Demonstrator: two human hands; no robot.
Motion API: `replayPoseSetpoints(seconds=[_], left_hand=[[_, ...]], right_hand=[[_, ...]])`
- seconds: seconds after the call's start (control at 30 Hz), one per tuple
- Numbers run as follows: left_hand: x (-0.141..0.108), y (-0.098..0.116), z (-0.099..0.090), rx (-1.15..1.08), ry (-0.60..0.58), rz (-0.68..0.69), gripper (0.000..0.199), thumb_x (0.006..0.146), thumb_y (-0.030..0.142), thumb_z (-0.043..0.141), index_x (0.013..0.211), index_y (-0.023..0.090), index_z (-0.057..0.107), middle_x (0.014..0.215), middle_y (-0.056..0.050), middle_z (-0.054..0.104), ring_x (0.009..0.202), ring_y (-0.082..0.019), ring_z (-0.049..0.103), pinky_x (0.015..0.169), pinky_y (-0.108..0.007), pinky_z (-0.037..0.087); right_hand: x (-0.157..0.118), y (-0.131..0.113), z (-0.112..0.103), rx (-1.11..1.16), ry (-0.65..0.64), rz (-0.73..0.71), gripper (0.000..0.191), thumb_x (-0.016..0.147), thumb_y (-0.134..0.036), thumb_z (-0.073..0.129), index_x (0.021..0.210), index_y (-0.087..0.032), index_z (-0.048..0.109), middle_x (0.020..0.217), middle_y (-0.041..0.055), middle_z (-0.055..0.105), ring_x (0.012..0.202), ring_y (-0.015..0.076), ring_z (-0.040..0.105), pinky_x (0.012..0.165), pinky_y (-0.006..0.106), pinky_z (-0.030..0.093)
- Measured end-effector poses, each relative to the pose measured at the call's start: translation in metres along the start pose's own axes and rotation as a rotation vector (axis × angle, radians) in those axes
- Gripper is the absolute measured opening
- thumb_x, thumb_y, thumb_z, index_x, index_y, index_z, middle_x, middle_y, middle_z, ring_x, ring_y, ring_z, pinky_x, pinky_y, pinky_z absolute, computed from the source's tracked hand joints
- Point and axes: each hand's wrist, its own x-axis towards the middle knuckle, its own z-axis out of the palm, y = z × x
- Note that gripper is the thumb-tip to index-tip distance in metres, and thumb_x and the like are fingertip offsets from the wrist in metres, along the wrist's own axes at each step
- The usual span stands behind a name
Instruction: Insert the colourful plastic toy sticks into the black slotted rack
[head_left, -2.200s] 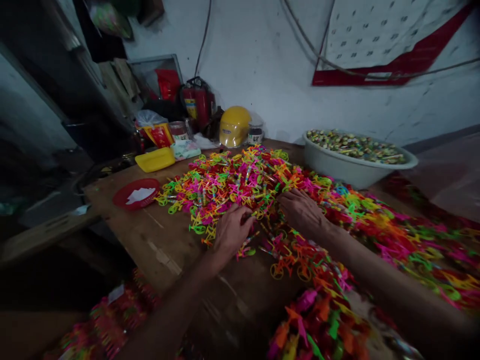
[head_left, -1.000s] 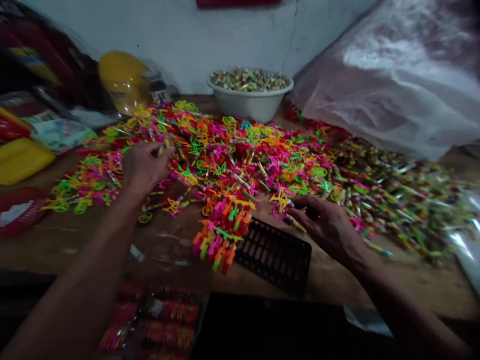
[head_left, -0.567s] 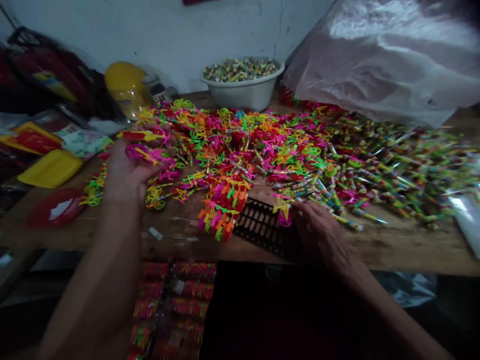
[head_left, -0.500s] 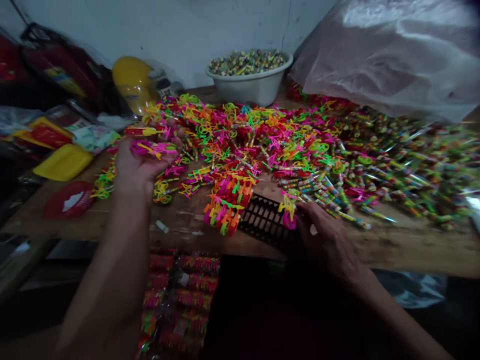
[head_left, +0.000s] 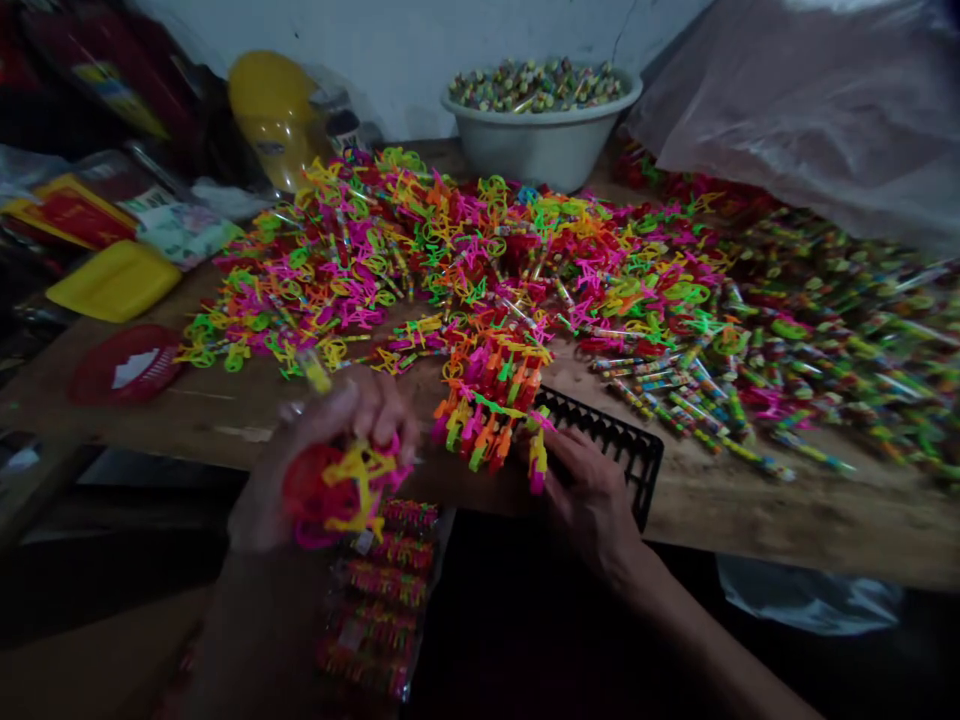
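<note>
Both hands have come back toward the near edge of the worn wooden table (head_left: 750,500) since half a second ago. Then the left hand (head_left: 322,470) was raised over the pile; now it sits low at the table edge, fingers curled round a small bunch of red, yellow and pink plastic bicycle toys (head_left: 337,490). The right hand (head_left: 592,500) rests on the near corner of the black plastic grid tray (head_left: 622,445), its fingers pinched narrow on one pink and yellow toy piece (head_left: 538,460) standing at the tray. A row of orange, pink and green toys (head_left: 487,415) already fills the tray's left part. Behind lies the wide heap of neon plastic toys (head_left: 480,250), with a white basin of small candies (head_left: 540,140) and a yellow hard hat (head_left: 274,110) near the wall.
</note>
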Motion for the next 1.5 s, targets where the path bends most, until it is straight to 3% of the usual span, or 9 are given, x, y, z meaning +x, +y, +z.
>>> replayPoseSetpoints(seconds=[0.3,0.43,0.57,0.67,0.73,1.1,1.27,1.4,1.5], left_hand=[[-0.051,-0.044,0.013,0.518,0.015,-0.246,0.022,0.091,0.039,0.049,0.086,0.023,0.064,0.059,0.001,0.049,0.054,-0.011,0.047,0.049,-0.021,0.037],[-0.056,-0.059,0.031,0.557,-0.068,-0.071,0.019,0.090,0.035,0.050,0.098,0.030,0.067,0.072,0.000,0.062,0.064,-0.012,0.058,0.057,-0.022,0.046],[-0.055,-0.086,0.050,0.609,-0.222,0.267,0.028,0.089,0.035,0.052,0.115,0.030,0.061,0.115,-0.002,0.063,0.093,-0.016,0.064,0.078,-0.025,0.054],[-0.055,-0.104,0.052,0.751,-0.166,0.438,0.032,0.088,0.031,0.051,0.119,0.027,0.059,0.129,-0.004,0.056,0.104,-0.018,0.062,0.086,-0.027,0.054],[-0.057,-0.110,0.047,0.893,-0.107,0.411,0.034,0.087,0.026,0.049,0.120,0.026,0.059,0.130,-0.004,0.054,0.108,-0.019,0.060,0.088,-0.030,0.054],[-0.053,-0.102,0.026,1.360,-0.175,0.449,0.045,0.084,0.015,0.051,0.128,0.020,0.051,0.133,-0.006,0.052,0.113,-0.021,0.057,0.089,-0.036,0.048],[-0.058,-0.098,0.031,1.390,-0.185,0.479,0.042,0.083,0.016,0.053,0.126,0.020,0.052,0.130,-0.008,0.054,0.113,-0.021,0.056,0.090,-0.037,0.047],[-0.068,-0.085,0.040,1.265,-0.016,0.467,0.039,0.086,0.015,0.049,0.123,0.027,0.053,0.128,-0.003,0.055,0.112,-0.019,0.055,0.095,-0.036,0.046],[-0.063,-0.082,0.040,1.256,0.164,0.472,0.041,0.086,0.013,0.051,0.126,0.025,0.052,0.127,-0.005,0.052,0.116,-0.020,0.051,0.097,-0.035,0.045]], right_hand=[[0.001,-0.005,0.003,-0.186,0.046,-0.081,0.020,0.087,-0.014,0.045,0.102,-0.020,0.057,0.082,0.0061,0.064,0.076,0.0208,0.061,0.061,0.031,0.051],[0.005,-0.009,0.004,-0.212,0.031,-0.139,0.015,0.087,-0.012,0.042,0.089,-0.020,0.054,0.073,0.0043,0.060,0.069,0.0186,0.057,0.055,0.029,0.046],[0.005,-0.005,0.005,-0.177,-0.018,-0.143,0.018,0.088,-0.012,0.040,0.095,-0.020,0.055,0.074,0.0023,0.060,0.068,0.0167,0.056,0.061,0.030,0.046],[0.004,-0.003,0.004,-0.105,-0.064,-0.120,0.025,0.089,-0.015,0.040,0.110,-0.021,0.053,0.082,0.0029,0.061,0.071,0.0167,0.057,0.069,0.032,0.047],[0.003,-0.002,0.003,-0.078,-0.075,-0.120,0.028,0.089,-0.018,0.040,0.115,-0.020,0.050,0.081,0.0036,0.059,0.072,0.0186,0.056,0.069,0.034,0.045],[0.004,0.000,0.011,-0.188,-0.144,-0.092,0.013,0.090,-0.018,0.040,0.095,-0.017,0.052,0.082,0.0062,0.059,0.075,0.0198,0.053,0.076,0.037,0.043],[0.004,0.001,0.002,-0.064,-0.178,-0.022,0.018,0.090,-0.021,0.045,0.104,-0.017,0.055,0.093,0.0071,0.062,0.086,0.0198,0.058,0.080,0.035,0.047],[0.004,-0.001,-0.014,0.171,0.036,0.229,0.025,0.090,-0.026,0.052,0.114,-0.021,0.054,0.103,0.0057,0.062,0.089,0.0165,0.060,0.076,0.028,0.050],[0.014,-0.005,-0.018,0.387,0.053,0.315,0.027,0.087,-0.030,0.056,0.112,-0.021,0.056,0.103,0.0057,0.062,0.090,0.0169,0.061,0.078,0.028,0.051]])
